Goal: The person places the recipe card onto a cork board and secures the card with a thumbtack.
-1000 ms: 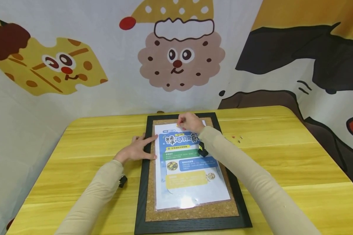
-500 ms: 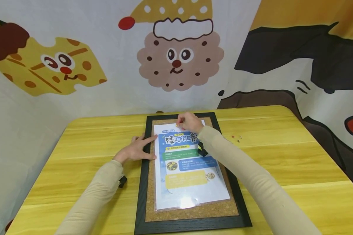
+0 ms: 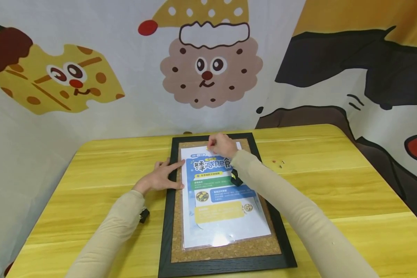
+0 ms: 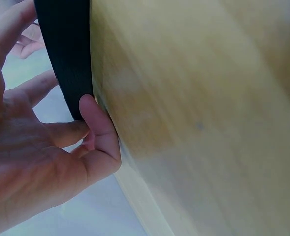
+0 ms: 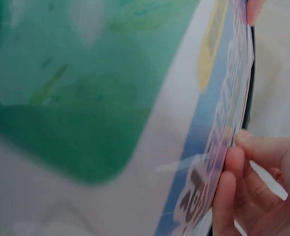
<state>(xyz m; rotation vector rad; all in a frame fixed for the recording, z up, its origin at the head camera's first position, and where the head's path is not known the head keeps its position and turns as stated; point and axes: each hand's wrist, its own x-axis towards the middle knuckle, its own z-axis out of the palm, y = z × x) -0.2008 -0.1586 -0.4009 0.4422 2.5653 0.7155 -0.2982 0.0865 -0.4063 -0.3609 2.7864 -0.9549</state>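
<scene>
A laminated poster (image 3: 226, 227) lies on a cork board (image 3: 194, 255) with a black frame (image 3: 229, 266). My left hand (image 3: 158, 177) rests across the frame's left side, thumb and index finger spread straight to the poster's left edge. In the left wrist view, the little finger of my left hand (image 4: 41, 142) bends against the frame's outer side (image 4: 66, 54). My right hand (image 3: 225, 146) is at the poster's top edge, thumb and fingertips together on a small push pin, mostly hidden; a yellow speck shows beside them. The right wrist view shows the right hand (image 5: 263, 182) against the poster (image 5: 149, 167).
Several small push pins (image 3: 280, 163) lie on the yellow wood-grain table (image 3: 326, 170), right of the frame. A cloth with cartoon figures (image 3: 132, 116) hangs behind the table's far edge. Dark wrist cameras (image 3: 235, 177) sit under the sleeves.
The whole head view has shifted slightly left. Both hands keep their places on the board and poster, with the right fingertips still at the top edge.
</scene>
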